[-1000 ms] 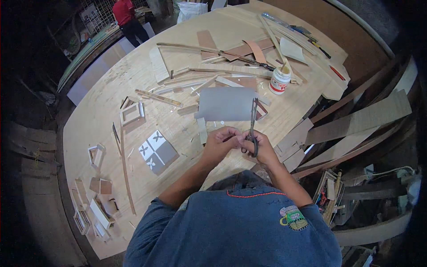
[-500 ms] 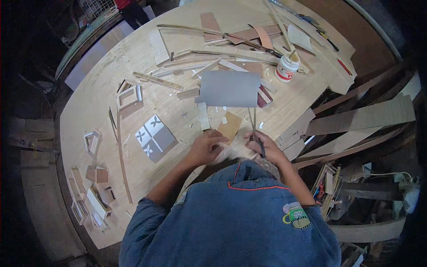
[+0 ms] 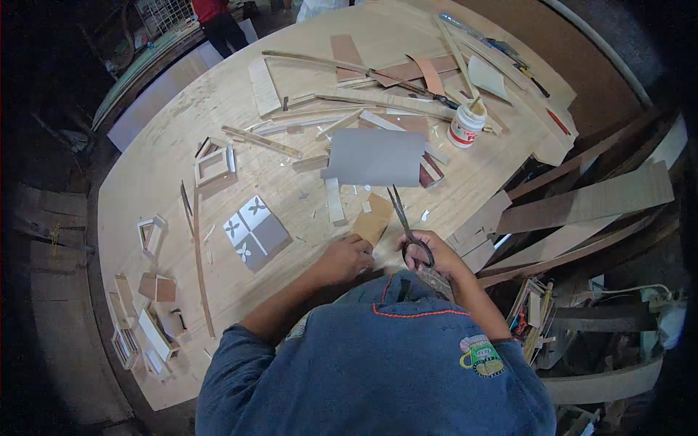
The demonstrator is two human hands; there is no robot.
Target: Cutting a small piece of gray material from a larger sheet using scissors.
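Observation:
My right hand is closed round the dark handles of a pair of scissors. The blades point away from me, their tips slightly apart. My left hand rests low on the table, fingers curled together at the near end of a tan flat piece. Whatever those fingers may hold is hidden. Beyond the hands lies a grey sheet, with a pale wood strip by its near left corner. To the left sits a grey square panel with white sections and leaf-like shapes.
A white glue jar with a stick in it stands open at the back right. Wood strips lie across the far table. Small wooden frames are at left. Curved boards border the right side. A person stands far left.
The scissors have swung leftward in my right hand. The pale blurred material between my hands is no longer seen. The whole view has shifted slightly.

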